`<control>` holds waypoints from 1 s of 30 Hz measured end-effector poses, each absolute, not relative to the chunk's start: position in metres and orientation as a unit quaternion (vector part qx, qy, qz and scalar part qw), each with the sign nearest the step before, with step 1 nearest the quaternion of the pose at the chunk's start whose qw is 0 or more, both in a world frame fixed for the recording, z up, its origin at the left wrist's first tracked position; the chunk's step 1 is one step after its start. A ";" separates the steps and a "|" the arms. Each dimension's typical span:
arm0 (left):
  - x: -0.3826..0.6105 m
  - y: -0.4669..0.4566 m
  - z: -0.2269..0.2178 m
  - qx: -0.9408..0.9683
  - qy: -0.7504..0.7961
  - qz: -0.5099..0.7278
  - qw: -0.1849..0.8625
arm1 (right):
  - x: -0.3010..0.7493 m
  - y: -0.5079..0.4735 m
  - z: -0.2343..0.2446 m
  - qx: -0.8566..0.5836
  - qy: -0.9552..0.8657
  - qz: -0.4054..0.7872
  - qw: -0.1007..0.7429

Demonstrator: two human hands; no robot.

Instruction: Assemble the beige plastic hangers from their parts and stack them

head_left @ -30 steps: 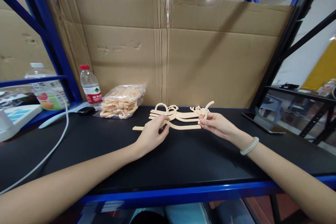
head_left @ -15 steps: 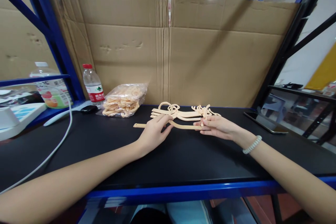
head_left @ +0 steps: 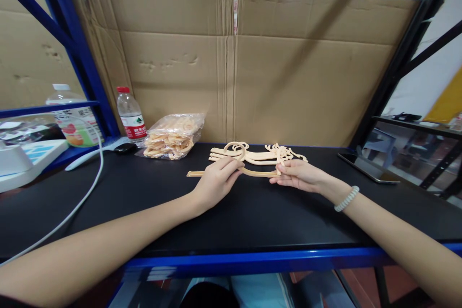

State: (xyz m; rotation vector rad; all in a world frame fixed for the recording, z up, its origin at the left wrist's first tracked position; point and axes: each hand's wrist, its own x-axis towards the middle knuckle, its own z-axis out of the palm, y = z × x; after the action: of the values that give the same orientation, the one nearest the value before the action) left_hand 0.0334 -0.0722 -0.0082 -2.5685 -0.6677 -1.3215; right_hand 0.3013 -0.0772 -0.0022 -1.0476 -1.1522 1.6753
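A flat, cream-coloured piece with a long thin bar (head_left: pixel 257 173) lies on the black shelf top (head_left: pixel 252 216). My left hand (head_left: pixel 216 184) pinches the bar near its left part, fingers closed on it. My right hand (head_left: pixel 298 175) grips the same bar at its right end, by the hooked tip. Just behind the hands lies a small pile of similar cream pieces (head_left: pixel 252 154) with loops and curled ends.
A clear bag of the same cream pieces (head_left: pixel 172 137) sits at the back left beside a water bottle (head_left: pixel 130 114). A white cable (head_left: pixel 68 211) runs across the left. A dark tablet (head_left: pixel 368 168) lies at the right. A cardboard wall (head_left: pixel 231 67) stands behind.
The hooked right end, raised a second ago, has come down flat near the shelf top. Both hands have stayed on the bar and shifted a little to the right in view.
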 end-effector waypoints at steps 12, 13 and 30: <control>0.034 -0.073 -0.006 -0.853 -0.219 -0.465 0.088 | 0.285 -0.083 -0.007 -0.399 -0.512 0.597 0.471; 0.034 -0.074 -0.006 -0.853 -0.216 -0.466 0.090 | 0.284 -0.083 -0.007 -0.400 -0.512 0.595 0.474; 0.034 -0.075 -0.007 -0.843 -0.218 -0.487 0.070 | 0.288 -0.081 -0.006 -0.399 -0.523 0.595 0.462</control>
State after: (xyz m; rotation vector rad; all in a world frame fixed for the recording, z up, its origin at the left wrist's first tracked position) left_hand 0.0345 -0.0747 -0.0069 -2.5371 -0.6559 -1.4654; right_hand 0.2882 -0.0810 -0.0057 -0.9804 -1.2874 1.4639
